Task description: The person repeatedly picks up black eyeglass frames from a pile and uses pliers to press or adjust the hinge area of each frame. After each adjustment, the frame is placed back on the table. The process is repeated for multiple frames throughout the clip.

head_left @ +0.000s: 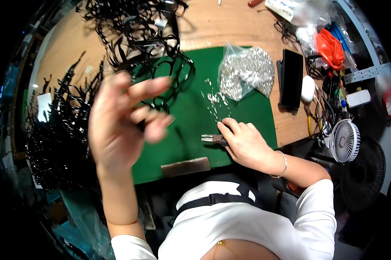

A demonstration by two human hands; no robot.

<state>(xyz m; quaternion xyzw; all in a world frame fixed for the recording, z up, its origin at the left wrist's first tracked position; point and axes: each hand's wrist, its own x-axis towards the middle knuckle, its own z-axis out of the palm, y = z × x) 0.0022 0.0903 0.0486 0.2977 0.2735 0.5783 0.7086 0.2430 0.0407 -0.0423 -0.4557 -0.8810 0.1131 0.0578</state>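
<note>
My left hand [122, 115] is raised over the left side of the green mat [182, 125], blurred by motion. Its fingers are spread and I see nothing held in them. Behind it, black eyeglass frames [163, 69] lie in a tangle on the mat's far left corner. My right hand [252, 145] rests on the mat, closed around a pair of pliers [211, 138] whose metal jaws point left. Its index fingertip touches or nearly touches the small silvery metal pieces [213, 98] scattered there. Beyond them sits a clear plastic bag [247, 71] full of similar pieces.
Large heaps of black frames [61, 147] fill the left and far left. A metal bar [185, 167] lies at the mat's near edge. To the right are a black phone [290, 78], a white mouse-shaped object [308, 89], a small white fan [345, 141], cables and an orange-red bag [329, 48].
</note>
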